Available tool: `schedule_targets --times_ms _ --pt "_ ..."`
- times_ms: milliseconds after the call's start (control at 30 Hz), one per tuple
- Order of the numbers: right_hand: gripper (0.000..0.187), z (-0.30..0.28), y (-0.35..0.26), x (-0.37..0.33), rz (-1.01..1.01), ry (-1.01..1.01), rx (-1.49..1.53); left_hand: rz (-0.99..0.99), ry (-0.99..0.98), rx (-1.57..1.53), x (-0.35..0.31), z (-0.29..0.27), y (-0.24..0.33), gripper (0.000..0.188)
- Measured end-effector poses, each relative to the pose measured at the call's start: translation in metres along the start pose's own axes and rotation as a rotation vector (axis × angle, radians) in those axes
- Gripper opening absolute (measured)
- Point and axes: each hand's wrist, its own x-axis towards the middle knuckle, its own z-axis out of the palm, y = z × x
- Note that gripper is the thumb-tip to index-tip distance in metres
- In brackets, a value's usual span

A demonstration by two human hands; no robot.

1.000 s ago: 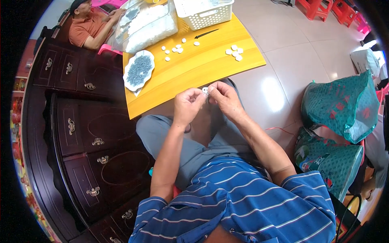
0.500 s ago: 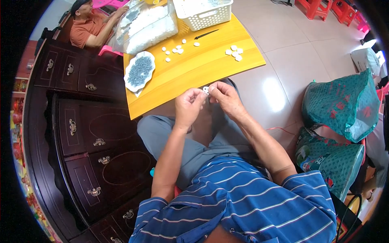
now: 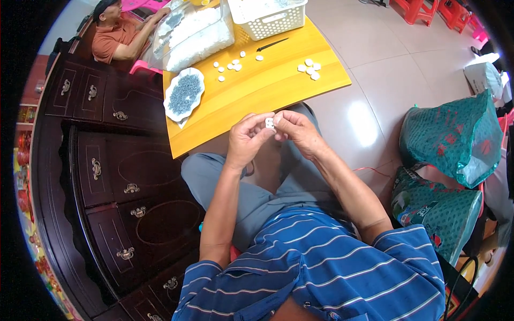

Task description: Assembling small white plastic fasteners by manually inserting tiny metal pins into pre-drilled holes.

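Listing surroundings first. Low yellow wooden table [image 3: 278, 93], directly ahead of the knees. White scalloped dish heaped with small dark grey screws [image 3: 183, 94], at the table's left edge. Loose group of small white round plastic pieces [image 3: 231, 65], mid-table; second cluster of the same white pieces [image 3: 309, 68], toward the right edge. Slim black tool [image 3: 272, 45], lying just beyond the loose pieces. Clear plastic bag filled with white pieces [image 3: 195, 33], at the far left of the table. White perforated plastic basket [image 3: 267, 16], at the far end, beside the bag. Dark carved wooden cabinet with brass drawer pulls [image 3: 107, 176], along the left side. Two green patterned plastic bags [image 3: 455, 139], on the pale tiled floor to the right. Red plastic stools [image 3: 428, 10], far right corner. Second person in an orange shirt [image 3: 115, 38], seated past the table's far left corner, arms on the table.

Nothing between the hands and the camera; table edge just beyond the knuckles.

Small white plastic part [image 3: 270, 123], held above the lap, short of the near table edge, level with both sets of fingertips. Left hand [image 3: 245, 140], fingers curled, thumb and forefinger pinching the part's left side. Right hand [image 3: 296, 131], likewise closed, fingertips pressed to the part's right side, both hands meeting at the part.
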Motion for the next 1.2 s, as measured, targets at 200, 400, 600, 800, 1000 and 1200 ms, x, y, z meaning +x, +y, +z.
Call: schedule_targets --times_ms 200,400,600,800,1000,1200 --pt "0.023 -0.001 0.004 -0.001 0.078 0.012 0.020 -0.023 -0.001 -0.015 0.002 0.000 0.008 0.029" --pt "0.023 -0.002 0.004 -0.002 0.078 0.013 0.022 -0.053 -0.006 -0.034 0.004 0.000 0.011 0.030" --pt "0.023 0.002 0.000 -0.003 0.088 0.033 0.007 -0.091 -0.069 -0.131 0.007 -0.006 0.006 0.030" --pt "0.019 0.000 0.011 0.003 -0.031 0.148 0.020 -0.216 0.079 -0.131 0.003 0.007 -0.004 0.017" --pt "0.016 0.003 0.016 0.002 -0.143 0.220 -0.030 -0.138 0.160 0.008 0.003 0.021 0.002 0.007" --pt "0.017 0.004 0.016 0.002 -0.132 0.235 -0.030 -0.226 0.127 -0.118 0.004 0.020 0.002 0.009"
